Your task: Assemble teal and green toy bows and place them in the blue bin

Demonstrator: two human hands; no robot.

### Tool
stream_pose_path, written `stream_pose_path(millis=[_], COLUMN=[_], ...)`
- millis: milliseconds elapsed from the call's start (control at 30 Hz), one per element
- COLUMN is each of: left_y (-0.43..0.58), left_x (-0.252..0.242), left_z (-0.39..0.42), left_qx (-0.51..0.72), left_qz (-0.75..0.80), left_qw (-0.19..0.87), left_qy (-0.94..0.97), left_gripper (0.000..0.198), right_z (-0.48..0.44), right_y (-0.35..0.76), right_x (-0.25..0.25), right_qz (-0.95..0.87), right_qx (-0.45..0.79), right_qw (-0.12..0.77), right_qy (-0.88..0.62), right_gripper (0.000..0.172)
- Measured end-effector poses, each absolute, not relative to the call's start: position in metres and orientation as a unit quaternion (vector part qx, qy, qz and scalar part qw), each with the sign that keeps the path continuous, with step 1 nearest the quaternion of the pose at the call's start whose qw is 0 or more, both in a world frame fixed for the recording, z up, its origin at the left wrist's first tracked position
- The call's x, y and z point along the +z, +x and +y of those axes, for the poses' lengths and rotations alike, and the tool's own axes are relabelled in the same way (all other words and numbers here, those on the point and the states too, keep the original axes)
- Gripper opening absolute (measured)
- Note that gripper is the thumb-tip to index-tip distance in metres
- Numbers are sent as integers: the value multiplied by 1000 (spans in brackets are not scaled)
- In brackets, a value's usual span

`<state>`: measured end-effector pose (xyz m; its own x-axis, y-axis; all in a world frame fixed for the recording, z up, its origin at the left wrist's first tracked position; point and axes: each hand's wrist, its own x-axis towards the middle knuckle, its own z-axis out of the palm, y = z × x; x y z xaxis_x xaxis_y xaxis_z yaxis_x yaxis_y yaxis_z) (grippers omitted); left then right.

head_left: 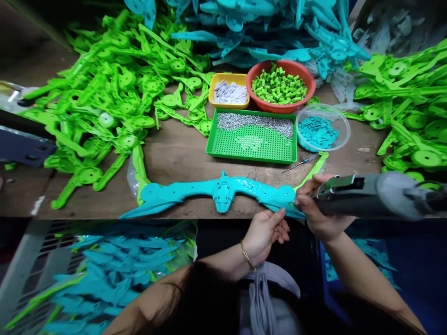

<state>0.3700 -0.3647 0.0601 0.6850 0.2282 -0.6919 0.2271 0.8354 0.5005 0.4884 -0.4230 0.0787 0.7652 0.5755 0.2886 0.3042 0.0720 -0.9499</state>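
A blue, bow-shaped plastic part (pixel 190 187) with a raised middle piece lies across the table's front edge. A green plastic arm (pixel 140 170) joins its left end, and another green arm (pixel 316 168) rises from its right end. My right hand (pixel 326 216) is wrapped round a grey-black power screwdriver (pixel 363 193) beside that right end; its tip is hidden behind my fingers. My left hand (pixel 265 232), wearing a gold bracelet, has curled fingers just below the table edge. Its thumb is at the blue part's lower right edge; whether anything is pinched there I cannot tell.
A green perforated tray (pixel 251 156) of small screws, a yellow tray (pixel 228 105), a red bowl (pixel 279 107) and a clear tub (pixel 345 130) stand ahead. A small screwdriver (pixel 305 161) lies nearby. Green parts (pixel 118 83) and blue parts (pixel 237 28) are heaped around.
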Motion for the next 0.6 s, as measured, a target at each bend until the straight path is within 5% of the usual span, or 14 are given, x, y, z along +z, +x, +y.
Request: stream_pose_path(millis=[167, 300, 400, 600], left_y=[364, 354, 346, 325], left_x=[62, 61, 58, 55], left_z=[-364, -364, -361, -345], left_qx=[-26, -41, -70, -170], left_qz=[400, 404, 401, 328], left_qw=[864, 858, 862, 862], left_qy=[304, 314, 304, 347], left_gripper=[53, 52, 53, 53], right_z=[-405, -348, -292, -243], right_y=[495, 517, 534, 547], right_x=[118, 136, 119, 74], right_qz=[-326, -309, -301, -289], right_qx=[177, 89, -17, -53], right_qw=[661, 733, 776, 762], right_qy=[-653, -600, -554, -577], right_gripper=[35, 30, 17, 21])
